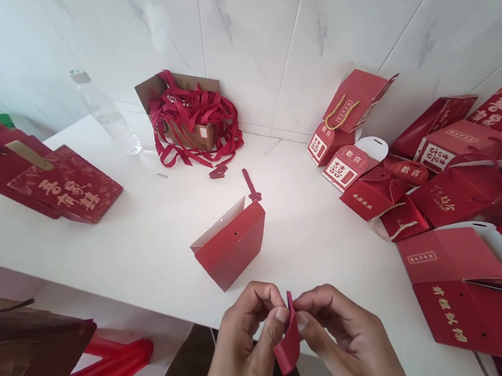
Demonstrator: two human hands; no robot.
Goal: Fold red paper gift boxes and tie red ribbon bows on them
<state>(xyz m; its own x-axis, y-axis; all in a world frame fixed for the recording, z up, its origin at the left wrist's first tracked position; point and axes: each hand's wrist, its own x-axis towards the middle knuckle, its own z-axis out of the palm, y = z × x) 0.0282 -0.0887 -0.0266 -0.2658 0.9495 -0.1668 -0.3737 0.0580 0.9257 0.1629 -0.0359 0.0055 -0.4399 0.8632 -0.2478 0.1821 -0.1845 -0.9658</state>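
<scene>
My left hand (pixel 247 341) and my right hand (pixel 341 341) meet at the table's front edge, both pinched on a short red ribbon piece (pixel 289 342) that hangs between thumbs and forefingers. Just beyond them on the white table (pixel 134 252) a small folded red box (pixel 229 243) stands open, with punched holes in its side. A loose red ribbon strip (pixel 250 185) lies behind the box.
A cardboard box of tangled red ribbons (pixel 193 117) sits at the back wall. Flat red bags with gold lettering (pixel 66 186) lie at left. Several assembled red boxes (pixel 427 172) pile up at right. A clear plastic bottle (pixel 107 112) lies at back left.
</scene>
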